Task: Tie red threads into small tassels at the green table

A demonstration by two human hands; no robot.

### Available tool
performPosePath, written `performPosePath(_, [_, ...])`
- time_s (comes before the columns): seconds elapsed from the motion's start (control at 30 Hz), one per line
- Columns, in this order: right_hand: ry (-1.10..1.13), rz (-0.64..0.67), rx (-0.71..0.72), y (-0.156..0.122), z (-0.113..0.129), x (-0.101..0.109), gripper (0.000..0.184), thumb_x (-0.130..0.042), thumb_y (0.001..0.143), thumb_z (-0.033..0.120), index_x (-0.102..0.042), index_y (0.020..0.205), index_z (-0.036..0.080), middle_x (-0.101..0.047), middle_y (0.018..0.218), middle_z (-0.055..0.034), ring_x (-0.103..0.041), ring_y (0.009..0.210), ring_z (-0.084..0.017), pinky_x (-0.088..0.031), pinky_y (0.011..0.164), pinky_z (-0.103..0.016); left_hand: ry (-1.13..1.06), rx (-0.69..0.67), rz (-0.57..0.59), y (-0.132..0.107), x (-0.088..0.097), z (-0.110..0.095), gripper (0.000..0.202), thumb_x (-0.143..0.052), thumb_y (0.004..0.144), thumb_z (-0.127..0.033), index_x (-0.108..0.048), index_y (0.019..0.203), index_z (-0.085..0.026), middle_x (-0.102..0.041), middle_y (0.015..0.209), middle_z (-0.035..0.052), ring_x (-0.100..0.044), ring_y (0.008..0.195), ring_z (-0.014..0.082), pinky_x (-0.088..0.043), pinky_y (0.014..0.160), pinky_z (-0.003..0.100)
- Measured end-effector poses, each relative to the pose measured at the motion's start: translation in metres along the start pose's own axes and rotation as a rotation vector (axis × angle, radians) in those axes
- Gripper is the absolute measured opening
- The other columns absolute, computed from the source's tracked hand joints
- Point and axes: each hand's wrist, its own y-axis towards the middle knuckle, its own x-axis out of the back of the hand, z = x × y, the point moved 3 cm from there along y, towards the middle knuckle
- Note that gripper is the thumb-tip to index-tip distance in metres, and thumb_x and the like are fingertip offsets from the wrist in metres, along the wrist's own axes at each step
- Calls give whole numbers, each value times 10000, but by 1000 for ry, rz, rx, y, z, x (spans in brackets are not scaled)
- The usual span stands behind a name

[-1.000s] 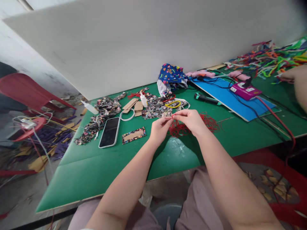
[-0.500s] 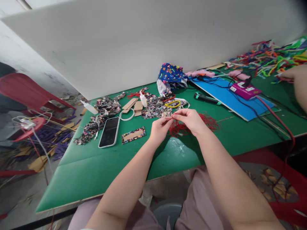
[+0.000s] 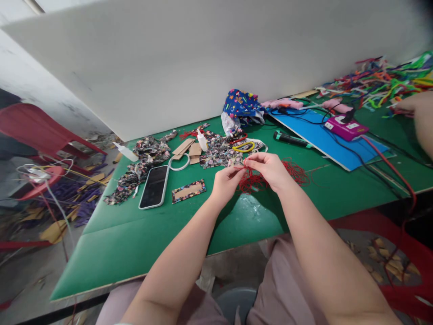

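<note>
My left hand (image 3: 227, 181) and my right hand (image 3: 267, 168) meet above the green table (image 3: 135, 243), fingertips pinched close together. Between them runs thin red string (image 3: 245, 166), gripped by both; its exact shape at the fingertips is too small to make out. Below and behind the hands lies a loose tangle of red string (image 3: 295, 173). Just beyond the fingers are scissors with yellow and red handles (image 3: 244, 146), lying on floral fabric (image 3: 216, 153). Left of my left hand rests a cardboard piece edged with floral fabric (image 3: 188, 191).
A phone (image 3: 154, 187), a white ring (image 3: 179, 162), cardboard strips (image 3: 183, 148) and glue bottles (image 3: 202, 140) lie to the left. At right are a cutter (image 3: 291, 139), a blue board (image 3: 311, 131), a purple power strip (image 3: 345, 128) and another person's arm (image 3: 423, 118).
My right fingertips have risen slightly and drawn a little apart from my left fingertips. The things on the table have stayed in place.
</note>
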Motion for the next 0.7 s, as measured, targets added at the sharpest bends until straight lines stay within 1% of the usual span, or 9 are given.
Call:
performPosePath(0.2, [-4, -4, 1, 0, 0, 0, 168, -715, 616, 296, -663, 709, 167, -689, 753, -19, -619, 752, -149, -458, 791, -318, -31, 22, -3, 1, 0, 2, 130, -644, 722, -281, -725, 783, -199, -715, 767, 12, -628, 727, 160, -460, 711, 261])
performPosePath(0.47, [-1, 0, 11, 0, 0, 0, 158, -714, 621, 289, -661, 711, 171, -683, 738, -8, -612, 726, -136, -462, 781, -305, 23, 12, 4, 0, 0, 1, 137, -628, 732, -275, -721, 784, -187, -714, 762, 17, -627, 713, 156, -463, 686, 252])
performPosePath(0.7, [11, 3, 20, 0, 0, 1, 153, -715, 625, 290, -661, 706, 172, -681, 737, -9, -608, 721, -132, -462, 783, -308, 37, 5, 9, 1, 0, 2, 153, -622, 740, -290, -721, 796, -188, -719, 782, 21, -636, 729, 162, -468, 699, 259])
